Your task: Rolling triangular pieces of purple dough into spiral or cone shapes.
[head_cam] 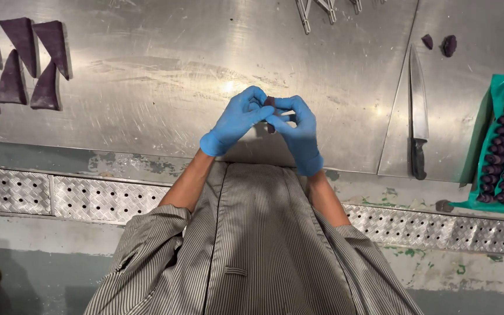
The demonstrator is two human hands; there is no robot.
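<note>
Both gloved hands shape a small dark purple dough piece [270,103] held just above the steel bench [176,76].

The piece sits pinched between the fingers of the left hand [234,119] and the right hand [298,131], fingertips pressed together around it. This looks like the folding step; it calls for a light, even squeeze. Right of the fingers lie a knife [418,111] and a green tray [500,93] of finished pieces; far left, purple triangles [21,64].

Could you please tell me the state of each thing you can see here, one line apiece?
Left hand: gloved, pinching the dough piece.
Right hand: gloved, pinching it too.
Dough piece: held above the table, between both hands' fingertips.
Knife: lying flat, untouched.
Tray: holding rows of shaped pieces.
Triangles: laid flat, unshaped.
</note>
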